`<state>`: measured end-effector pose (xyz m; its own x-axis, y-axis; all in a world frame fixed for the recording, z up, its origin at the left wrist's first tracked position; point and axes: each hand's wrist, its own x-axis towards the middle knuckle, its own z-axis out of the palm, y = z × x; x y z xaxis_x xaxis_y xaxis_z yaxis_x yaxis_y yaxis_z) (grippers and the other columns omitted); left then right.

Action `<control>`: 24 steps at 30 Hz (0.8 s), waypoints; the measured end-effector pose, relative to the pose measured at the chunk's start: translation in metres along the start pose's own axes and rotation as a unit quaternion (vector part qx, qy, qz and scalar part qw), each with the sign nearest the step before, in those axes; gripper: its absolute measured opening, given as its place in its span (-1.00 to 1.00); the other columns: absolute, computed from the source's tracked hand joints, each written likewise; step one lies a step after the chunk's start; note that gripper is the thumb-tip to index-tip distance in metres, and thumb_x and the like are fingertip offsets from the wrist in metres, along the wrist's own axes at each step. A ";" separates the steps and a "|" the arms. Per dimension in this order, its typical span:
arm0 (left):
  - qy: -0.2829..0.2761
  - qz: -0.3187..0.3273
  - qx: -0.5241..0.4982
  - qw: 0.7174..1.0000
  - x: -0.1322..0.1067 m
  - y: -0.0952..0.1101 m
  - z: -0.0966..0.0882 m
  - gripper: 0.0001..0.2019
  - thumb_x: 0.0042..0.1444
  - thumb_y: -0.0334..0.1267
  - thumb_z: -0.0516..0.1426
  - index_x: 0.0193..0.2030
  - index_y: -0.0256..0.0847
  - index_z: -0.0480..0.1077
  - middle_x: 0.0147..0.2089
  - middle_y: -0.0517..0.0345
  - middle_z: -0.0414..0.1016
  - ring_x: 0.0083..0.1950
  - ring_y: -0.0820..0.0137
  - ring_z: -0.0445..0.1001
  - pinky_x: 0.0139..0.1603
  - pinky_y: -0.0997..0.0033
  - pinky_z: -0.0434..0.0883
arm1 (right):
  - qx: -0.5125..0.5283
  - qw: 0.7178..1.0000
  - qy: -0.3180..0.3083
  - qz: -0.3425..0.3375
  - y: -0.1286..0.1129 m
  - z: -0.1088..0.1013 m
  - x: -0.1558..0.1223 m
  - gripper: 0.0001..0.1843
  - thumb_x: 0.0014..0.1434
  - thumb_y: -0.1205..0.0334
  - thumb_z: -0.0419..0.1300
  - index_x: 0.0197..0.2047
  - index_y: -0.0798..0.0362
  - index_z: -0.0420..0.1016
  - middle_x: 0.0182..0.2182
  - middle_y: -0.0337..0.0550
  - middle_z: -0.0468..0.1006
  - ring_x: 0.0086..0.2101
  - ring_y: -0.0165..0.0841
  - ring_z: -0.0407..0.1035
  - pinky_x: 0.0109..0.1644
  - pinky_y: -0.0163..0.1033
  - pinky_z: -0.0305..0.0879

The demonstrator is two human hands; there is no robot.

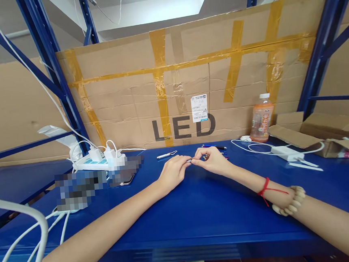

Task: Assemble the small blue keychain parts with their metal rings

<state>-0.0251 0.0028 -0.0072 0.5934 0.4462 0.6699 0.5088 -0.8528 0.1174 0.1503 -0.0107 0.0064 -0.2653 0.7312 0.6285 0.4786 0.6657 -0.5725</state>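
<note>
My left hand [173, 174] and my right hand [211, 160] meet over the middle of the blue table. Between their fingertips is a small, slim silvery piece [189, 160], perhaps part of a pen; most of it is covered by the fingers. Both hands are closed in a pinch on it. Just beyond my left hand lies a silver pen [166, 155] with a clip. Behind my right hand are several pens, one of them dark blue and black [215, 147], partly hidden by the hand.
A white power strip [93, 162] with plugs and cables stands at the left, near blurred devices. To the right are a drink bottle [261, 119], a white adapter with cable [287, 152] and an open cardboard box [333, 133]. Taped cardboard [124, 111] backs the blue table [201, 222].
</note>
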 end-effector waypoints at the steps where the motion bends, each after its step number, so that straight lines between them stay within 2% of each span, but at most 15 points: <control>1: 0.006 0.000 0.008 1.000 0.000 0.000 0.000 -0.76 0.18 -0.29 -0.11 -0.14 -0.20 0.34 -0.20 0.10 0.46 -0.19 0.39 0.40 -0.15 0.39 0.33 | 0.002 1.000 0.004 0.006 0.000 0.001 0.000 -0.70 -0.09 0.04 0.21 -0.60 0.12 0.40 -0.56 -0.18 0.44 -0.51 -0.43 0.30 -0.39 -0.32 0.23; 9: 0.016 -0.024 0.062 0.998 0.000 0.001 0.000 -0.74 0.18 -0.24 -0.10 -0.13 -0.16 0.37 -0.23 0.11 0.48 -0.22 0.38 0.41 -0.16 0.37 0.33 | 0.027 0.998 0.006 0.056 0.001 0.003 0.001 -0.65 -0.13 -0.02 0.22 -0.60 0.14 0.42 -0.58 -0.14 0.47 -0.53 -0.41 0.32 -0.43 -0.32 0.26; 16: -0.004 -0.052 0.063 0.997 0.002 0.000 0.000 -0.75 0.18 -0.21 -0.09 -0.14 -0.13 0.36 -0.18 0.15 0.47 -0.18 0.37 0.42 -0.11 0.37 0.32 | 0.061 0.995 -0.005 0.076 0.006 0.004 0.003 -0.64 -0.14 -0.03 0.22 -0.54 0.15 0.48 -0.56 -0.15 0.49 -0.54 -0.44 0.31 -0.43 -0.32 0.29; 24: -0.033 -0.091 0.044 0.994 0.005 0.001 -0.001 -0.76 0.18 -0.20 -0.09 -0.11 -0.13 0.33 -0.12 0.19 0.45 -0.11 0.37 0.41 -0.10 0.39 0.33 | 0.097 0.988 -0.021 0.117 0.011 0.004 0.003 -0.61 -0.14 -0.04 0.22 -0.46 0.18 0.50 -0.55 -0.16 0.45 -0.59 -0.52 0.20 -0.65 -0.43 0.14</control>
<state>-0.0224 0.0040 -0.0030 0.5244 0.6103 0.5938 0.6627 -0.7304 0.1654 0.1517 -0.0004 0.0001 -0.2033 0.8718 0.4457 0.3623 0.4899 -0.7930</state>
